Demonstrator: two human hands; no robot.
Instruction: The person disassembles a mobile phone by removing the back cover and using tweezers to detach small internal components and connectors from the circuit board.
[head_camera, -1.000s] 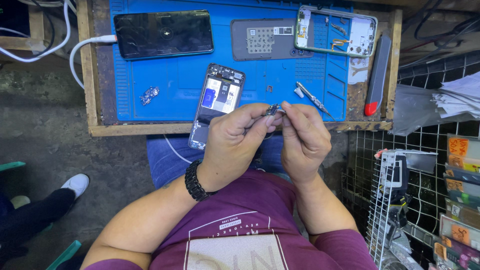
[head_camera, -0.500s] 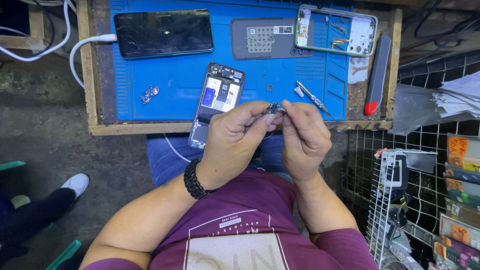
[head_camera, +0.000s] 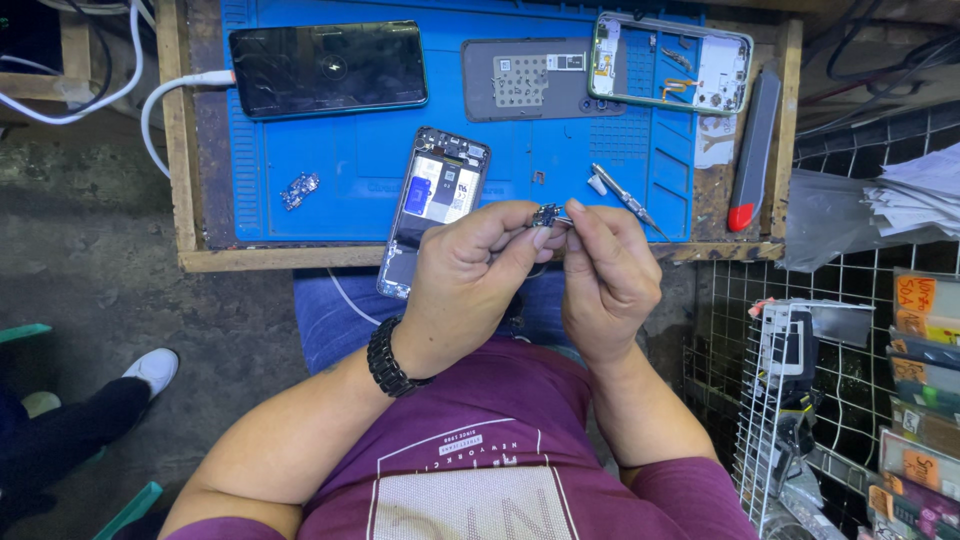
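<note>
Fingertips of the left hand (head_camera: 470, 275) and the right hand (head_camera: 605, 270) are pressed together around a small dark circuit part with blue flecks (head_camera: 546, 214), pinched between thumbs and forefingers and held in the air just above the near edge of the wooden tray (head_camera: 300, 258). Whether a thin tool is also gripped cannot be told — the part is too small. A black beaded bracelet (head_camera: 393, 358) is worn on the left wrist.

Just beside the left knuckles, an opened black phone body with bared blue and white innards (head_camera: 435, 205) is laid half over the tray's lip. A slim metal screwdriver (head_camera: 622, 197) is set near the right fingers, on the blue silicone work mat (head_camera: 350, 150). Farther off lie a dark glass phone on a white cable (head_camera: 328, 68), a grey rear cover (head_camera: 525, 80), a green-edged phone frame (head_camera: 672, 62), a loose small board (head_camera: 300, 188) and a grey spudger with a red tip (head_camera: 752, 150).

For so tiny a piece, a light grip at its edges would be judged best — wrists steadied, the part kept over the mat so that a slip is caught.
</note>
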